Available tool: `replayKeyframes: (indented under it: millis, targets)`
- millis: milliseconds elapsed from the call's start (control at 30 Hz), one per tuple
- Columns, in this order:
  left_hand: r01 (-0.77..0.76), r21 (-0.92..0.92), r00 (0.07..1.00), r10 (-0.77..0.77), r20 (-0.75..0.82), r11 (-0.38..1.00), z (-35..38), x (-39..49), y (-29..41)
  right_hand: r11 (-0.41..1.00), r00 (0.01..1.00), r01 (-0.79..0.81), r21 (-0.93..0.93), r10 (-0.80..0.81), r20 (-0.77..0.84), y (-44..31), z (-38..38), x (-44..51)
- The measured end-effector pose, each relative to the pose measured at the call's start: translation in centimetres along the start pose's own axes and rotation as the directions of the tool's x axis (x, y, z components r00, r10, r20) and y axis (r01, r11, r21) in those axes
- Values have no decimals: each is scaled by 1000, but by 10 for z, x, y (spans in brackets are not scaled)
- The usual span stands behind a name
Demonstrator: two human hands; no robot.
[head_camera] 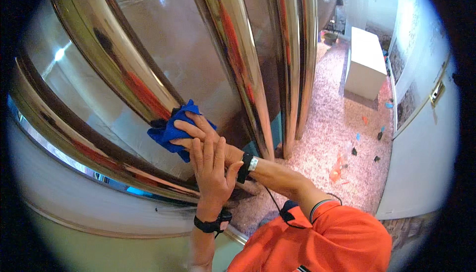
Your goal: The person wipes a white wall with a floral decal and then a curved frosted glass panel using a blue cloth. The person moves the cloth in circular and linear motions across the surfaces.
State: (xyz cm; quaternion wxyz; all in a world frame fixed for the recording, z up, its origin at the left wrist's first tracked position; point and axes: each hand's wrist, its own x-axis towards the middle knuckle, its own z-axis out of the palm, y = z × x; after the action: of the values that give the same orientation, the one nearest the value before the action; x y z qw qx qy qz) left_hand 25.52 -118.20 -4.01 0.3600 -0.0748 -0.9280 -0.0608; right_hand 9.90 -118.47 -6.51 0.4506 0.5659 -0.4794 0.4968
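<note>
My right hand (197,130) grips a crumpled blue cloth (174,130), pressed against the lower part of a polished gold-toned metal tube (130,67). The shiny surface carries red and dark reflections. My left hand (212,170) lies across the back of my right hand near the wrist, fingers extended and thumb apart, holding nothing. A black band with a pale tag (248,166) circles my right wrist, and another black band (212,223) sits on the left one. Part of the cloth is hidden under my right fingers.
More gold tubes (238,56) rise beside the dark glossy panel (178,30). A white box (366,64) stands on the pinkish carpet (323,123), with small coloured scraps (354,152) and an orange item (335,171) strewn nearby. At far right is a white door (416,160).
</note>
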Motion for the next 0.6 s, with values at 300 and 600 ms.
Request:
replayKeyframes:
  millis: [300, 600]
  targets:
    - [-184, -11, 979, 183, -88, 983, 29, 51, 44, 975, 985, -43, -220, 78, 151, 12, -114, 38]
    - [-169, -179, 986, 166, -30, 969, 96, 103, 75, 930, 977, -127, -344, 177, 117, 81, -173, 6]
